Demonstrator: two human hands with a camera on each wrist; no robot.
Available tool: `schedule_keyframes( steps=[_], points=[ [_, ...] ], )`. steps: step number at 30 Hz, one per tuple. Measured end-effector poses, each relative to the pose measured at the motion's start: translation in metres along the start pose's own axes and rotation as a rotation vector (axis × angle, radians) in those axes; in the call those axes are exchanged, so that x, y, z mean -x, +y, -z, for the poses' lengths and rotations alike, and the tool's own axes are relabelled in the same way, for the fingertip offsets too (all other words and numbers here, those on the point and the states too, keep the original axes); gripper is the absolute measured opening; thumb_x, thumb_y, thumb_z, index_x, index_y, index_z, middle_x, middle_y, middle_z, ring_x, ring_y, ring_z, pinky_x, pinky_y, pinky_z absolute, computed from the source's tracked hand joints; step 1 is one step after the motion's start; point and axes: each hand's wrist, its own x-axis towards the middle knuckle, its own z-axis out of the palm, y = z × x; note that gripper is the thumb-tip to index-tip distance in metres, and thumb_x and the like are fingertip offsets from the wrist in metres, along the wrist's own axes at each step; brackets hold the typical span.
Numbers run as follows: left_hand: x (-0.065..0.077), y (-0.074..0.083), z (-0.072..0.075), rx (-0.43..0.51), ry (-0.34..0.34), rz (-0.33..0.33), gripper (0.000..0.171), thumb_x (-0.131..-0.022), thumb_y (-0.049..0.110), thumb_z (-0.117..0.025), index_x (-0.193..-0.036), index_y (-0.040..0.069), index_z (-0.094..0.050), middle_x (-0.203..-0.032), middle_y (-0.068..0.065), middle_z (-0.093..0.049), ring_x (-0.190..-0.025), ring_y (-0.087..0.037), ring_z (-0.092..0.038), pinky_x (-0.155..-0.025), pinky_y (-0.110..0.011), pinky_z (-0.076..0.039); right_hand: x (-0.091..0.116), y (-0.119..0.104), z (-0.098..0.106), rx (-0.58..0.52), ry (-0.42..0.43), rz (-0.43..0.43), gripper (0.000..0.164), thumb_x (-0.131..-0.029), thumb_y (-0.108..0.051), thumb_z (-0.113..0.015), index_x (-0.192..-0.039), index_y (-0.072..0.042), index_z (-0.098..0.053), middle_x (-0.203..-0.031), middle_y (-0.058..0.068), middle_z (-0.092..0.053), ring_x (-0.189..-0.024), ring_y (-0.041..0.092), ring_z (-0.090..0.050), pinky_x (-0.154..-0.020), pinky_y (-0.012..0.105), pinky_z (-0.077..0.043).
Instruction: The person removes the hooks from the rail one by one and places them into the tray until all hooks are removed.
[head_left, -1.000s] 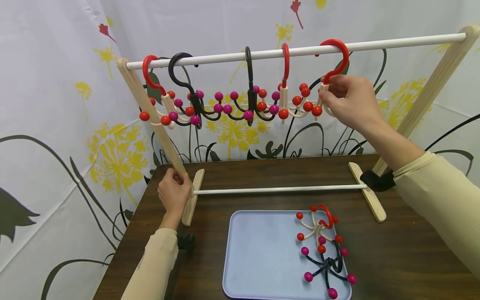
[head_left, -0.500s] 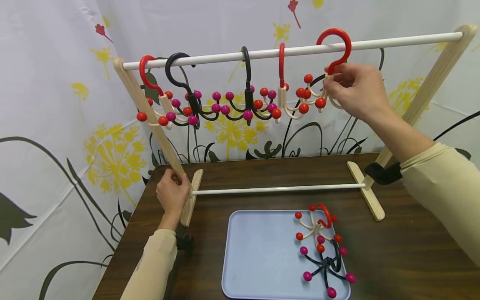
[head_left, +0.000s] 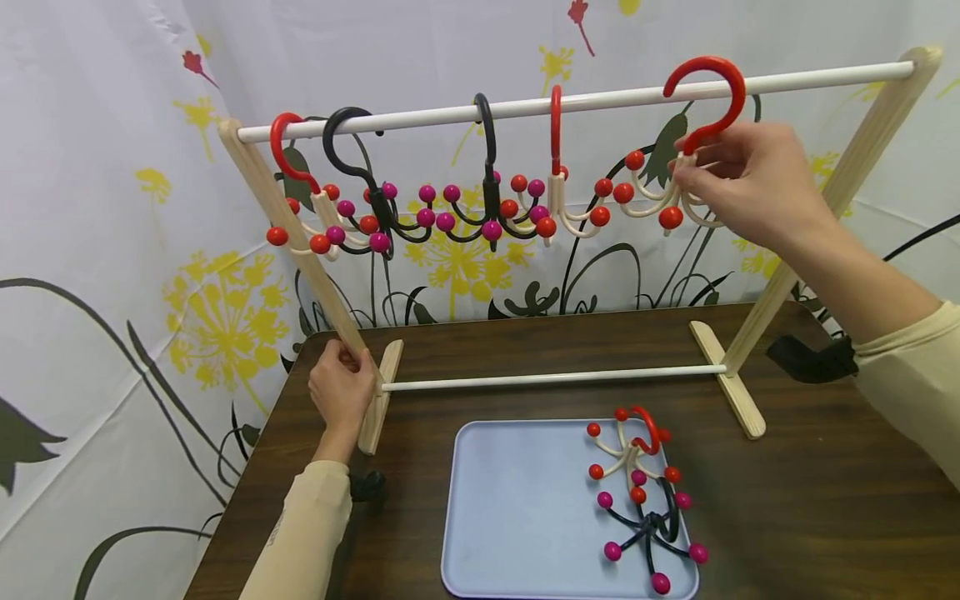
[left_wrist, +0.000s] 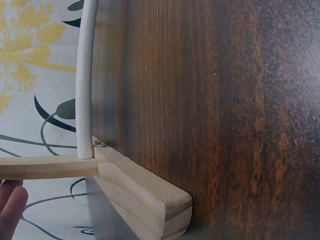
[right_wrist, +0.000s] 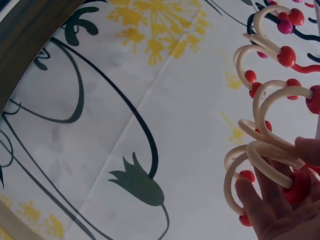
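My right hand [head_left: 765, 179] pinches the cream neck of a hanger [head_left: 738, 83] with a red hook and curved arms tipped with red balls. This hook's top stands above the white rail [head_left: 615, 102], its tip close to the rail. In the right wrist view, fingers [right_wrist: 260, 200] lie around the cream arms. My left hand [head_left: 342, 390] grips the lower part of the left wooden post [head_left: 318, 279]. Along the rail hang a red-hooked hanger [head_left: 279, 142], two black hangers [head_left: 381, 208] with magenta balls, and another red-hooked hanger [head_left: 556, 129].
A pale blue tray [head_left: 517, 508] on the dark wooden table [head_left: 810, 517] holds a red-hooked hanger [head_left: 637, 450] and a black hanger [head_left: 652, 527] at its right side. A lower white bar [head_left: 555, 379] joins the wooden feet [head_left: 738, 400]. Behind hangs a floral curtain [head_left: 112, 208].
My right hand has moved the red-hooked hanger to the right along the rail, with its hook lifted higher than a second ago. The left hand stays on the post.
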Motion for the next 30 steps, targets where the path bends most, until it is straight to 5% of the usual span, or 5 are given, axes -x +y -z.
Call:
schedule_keyframes(
  steps=[5, 12, 20, 30],
  points=[
    [0.000, -0.002, 0.002, -0.007, 0.001, 0.012, 0.018, -0.081, 0.022, -0.071, -0.079, 0.009, -0.058, -0.067, -0.007, -0.064, -0.058, -0.028, -0.058, -0.057, -0.046, -0.042, 0.016, 0.007, 0.000, 0.027, -0.050, 0.002, 0.036, -0.087, -0.030, -0.067, -0.114, -0.005, -0.066, -0.109, 0.020, -0.067, -0.074, -0.004, -0.063, -0.055, 0.017, -0.049],
    [0.000, -0.002, 0.003, -0.006, -0.001, -0.001, 0.018, -0.081, 0.022, -0.070, -0.079, 0.008, -0.059, -0.067, -0.007, -0.064, -0.057, -0.028, -0.058, -0.057, -0.046, -0.042, 0.039, 0.016, -0.019, 0.026, -0.184, 0.008, 0.024, -0.084, -0.021, -0.072, -0.103, -0.008, -0.067, -0.104, 0.019, -0.069, -0.086, 0.037, -0.069, -0.059, 0.020, -0.050],
    [0.000, 0.000, 0.002, -0.006, -0.010, -0.005, 0.018, -0.082, 0.023, -0.070, -0.080, 0.008, -0.059, -0.067, -0.007, -0.065, -0.058, -0.027, -0.059, -0.056, -0.046, -0.042, 0.068, 0.016, -0.063, 0.029, -0.419, 0.118, 0.012, -0.079, -0.011, -0.075, -0.086, -0.013, -0.065, -0.079, -0.001, -0.067, -0.071, 0.019, -0.058, -0.062, 0.034, -0.046],
    [-0.001, 0.000, 0.001, -0.010, -0.011, 0.000, 0.018, -0.082, 0.023, -0.069, -0.081, 0.008, -0.059, -0.068, -0.008, -0.065, -0.059, -0.028, -0.059, -0.057, -0.047, -0.042, 0.102, 0.023, -0.129, 0.014, -0.629, 0.232, 0.010, -0.081, -0.011, -0.074, -0.087, -0.019, -0.071, -0.078, -0.009, -0.066, -0.066, 0.009, -0.056, -0.061, 0.027, -0.048]
  ],
)
